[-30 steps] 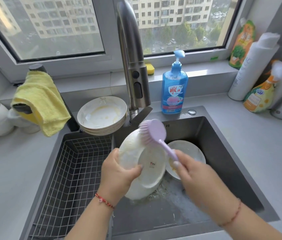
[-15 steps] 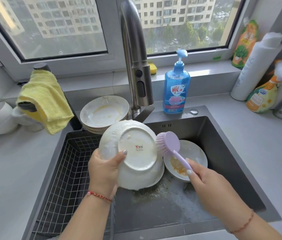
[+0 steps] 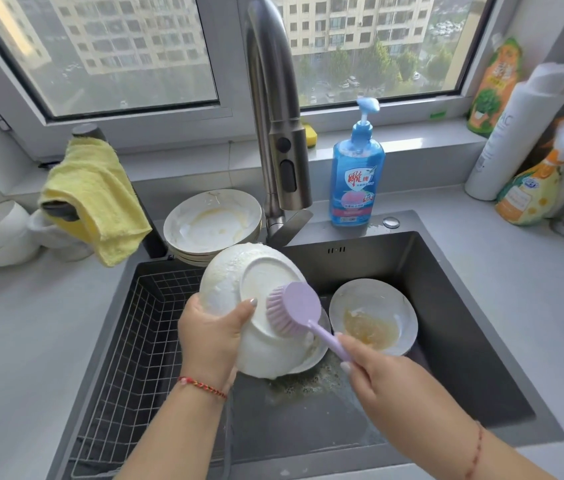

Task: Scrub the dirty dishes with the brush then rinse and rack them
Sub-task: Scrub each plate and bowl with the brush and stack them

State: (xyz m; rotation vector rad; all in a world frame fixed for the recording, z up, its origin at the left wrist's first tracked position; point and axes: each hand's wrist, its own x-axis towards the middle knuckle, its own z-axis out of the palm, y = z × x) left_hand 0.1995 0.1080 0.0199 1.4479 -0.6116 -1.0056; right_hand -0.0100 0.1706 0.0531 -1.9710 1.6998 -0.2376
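A: Scrubbing step. L hand (image 3: 212,332) grips soapy bowl (image 3: 239,289) by rim, underside facing up, tilted over sink (image 3: 446,306).

B: Brush (image 3: 294,308)?

A: R hand (image 3: 382,382) fingers wrapped round handle; bristles on bowl base. Long axis runs lower-right to upper-left, head pointing up-left.

B: Next?

A: Prob finish base, then rinse under faucet (image 3: 278,133), rack in basket (image 3: 142,341).

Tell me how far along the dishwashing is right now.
Early on. Done: nothing racked; the wire rack basket holds no dishes. In hand: the left hand grips an upturned white bowl, soapy, while the right hand holds the lilac round-headed brush against its base. Left: the greasy white plate in the dark sink, the stacked soiled plates behind it, then rinsing and racking.
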